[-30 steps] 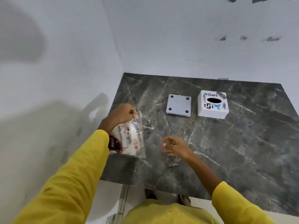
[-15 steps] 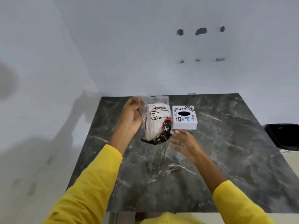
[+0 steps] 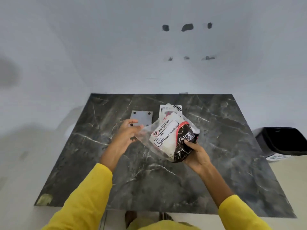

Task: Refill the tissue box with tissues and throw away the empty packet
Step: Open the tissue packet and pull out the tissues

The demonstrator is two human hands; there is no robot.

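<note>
I hold a clear plastic tissue packet [image 3: 167,135], full of white tissues with a black and red end, in the air above the dark marble table [image 3: 166,180]. My right hand [image 3: 195,154] grips its black end from below. My left hand [image 3: 128,131] pinches the loose clear plastic at its other end. The white tissue box [image 3: 171,109] stands behind the packet and is mostly hidden by it. The box's grey base plate [image 3: 141,118] lies on the table left of the box, feet up.
A black waste bin [image 3: 284,141] stands on the floor off the table's right side. White walls close the table's back and left. My feet show under the near edge.
The packet has passed from hanging in my left hand alone to being gripped by my right hand at its black end. It now tilts in front of the tissue box.
</note>
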